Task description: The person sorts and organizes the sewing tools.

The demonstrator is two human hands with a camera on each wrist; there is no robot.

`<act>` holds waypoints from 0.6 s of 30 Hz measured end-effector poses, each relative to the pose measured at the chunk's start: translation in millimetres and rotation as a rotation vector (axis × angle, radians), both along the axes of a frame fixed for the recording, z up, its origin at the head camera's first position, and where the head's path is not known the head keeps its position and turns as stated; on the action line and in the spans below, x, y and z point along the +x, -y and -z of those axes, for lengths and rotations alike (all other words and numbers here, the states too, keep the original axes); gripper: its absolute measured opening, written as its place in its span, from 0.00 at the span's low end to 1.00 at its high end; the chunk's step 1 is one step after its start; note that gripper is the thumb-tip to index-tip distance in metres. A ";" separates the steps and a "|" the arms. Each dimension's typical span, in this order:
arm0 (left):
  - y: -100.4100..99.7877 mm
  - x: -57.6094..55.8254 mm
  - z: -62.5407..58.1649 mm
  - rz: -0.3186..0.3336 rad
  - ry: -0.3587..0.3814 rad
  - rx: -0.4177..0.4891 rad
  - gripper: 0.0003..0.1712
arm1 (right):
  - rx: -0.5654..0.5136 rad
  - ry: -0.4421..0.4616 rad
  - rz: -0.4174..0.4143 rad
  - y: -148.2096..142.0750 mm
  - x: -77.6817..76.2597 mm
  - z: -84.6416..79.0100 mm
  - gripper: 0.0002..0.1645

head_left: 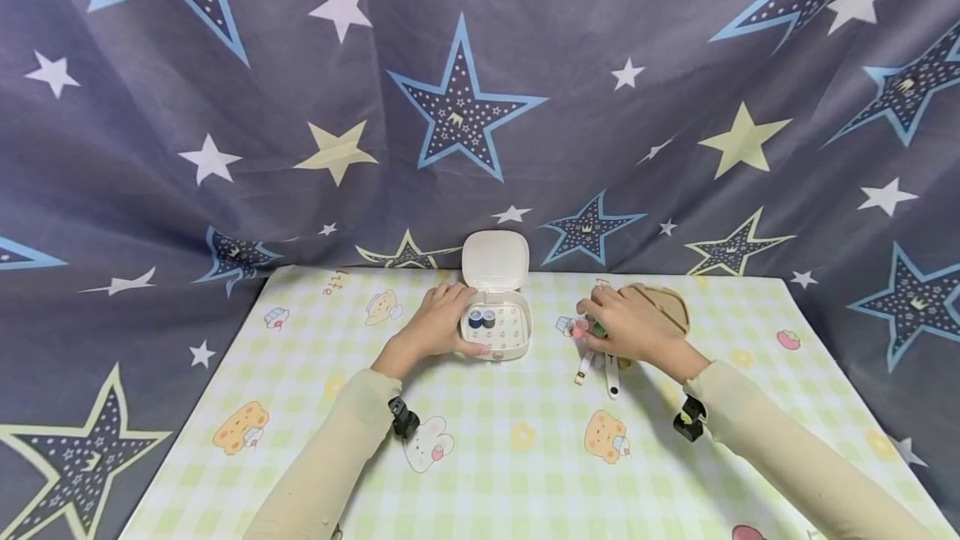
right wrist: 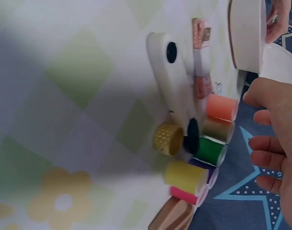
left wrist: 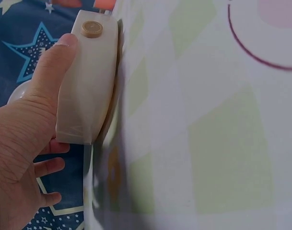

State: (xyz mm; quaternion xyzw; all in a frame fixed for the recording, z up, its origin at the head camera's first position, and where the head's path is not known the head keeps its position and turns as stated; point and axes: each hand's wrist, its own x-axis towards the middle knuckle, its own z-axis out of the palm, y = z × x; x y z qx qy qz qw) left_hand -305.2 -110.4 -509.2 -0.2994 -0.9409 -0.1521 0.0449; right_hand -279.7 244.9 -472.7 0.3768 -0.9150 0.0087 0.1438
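Observation:
My left hand [head_left: 442, 323] grips a white sewing box [head_left: 513, 352] by its left side, thumb along the front wall near a round tan button [left wrist: 92, 29]. The box's lid [head_left: 495, 261] stands up at the back. Inside, a dark blue spool [head_left: 476, 319] and a grey spool [head_left: 489, 319] sit at the left among rows of small pegs. My right hand [head_left: 626, 325] hovers over several thread spools, fingers loosely bent with nothing between them. Closest to its thumb is an orange spool [right wrist: 222, 107]; brown, green [right wrist: 210, 150], purple, yellow [right wrist: 186, 176] and pink ones follow in a cluster.
Beside the spools lie a gold thimble [right wrist: 168, 139], a slim white tool [right wrist: 167, 72] with a black dot, and a folded tape measure [right wrist: 202, 57]. A tan case [head_left: 670, 307] is behind my right hand. A star-patterned curtain [head_left: 300, 215] hangs at the checked table's [head_left: 480, 473] back edge.

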 end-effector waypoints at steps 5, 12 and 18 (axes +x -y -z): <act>0.1 0.0 0.9 0.005 0.002 0.004 0.63 | -0.051 -0.021 -0.040 -1.1 -3.4 13.6 0.17; 0.7 0.2 2.0 0.008 -0.002 0.005 0.63 | -0.034 -0.030 -0.044 -1.5 -6.6 18.4 0.16; 0.4 -1.4 2.4 -0.003 0.009 -0.004 0.64 | 0.000 -0.003 -0.031 -1.2 -8.2 18.2 0.16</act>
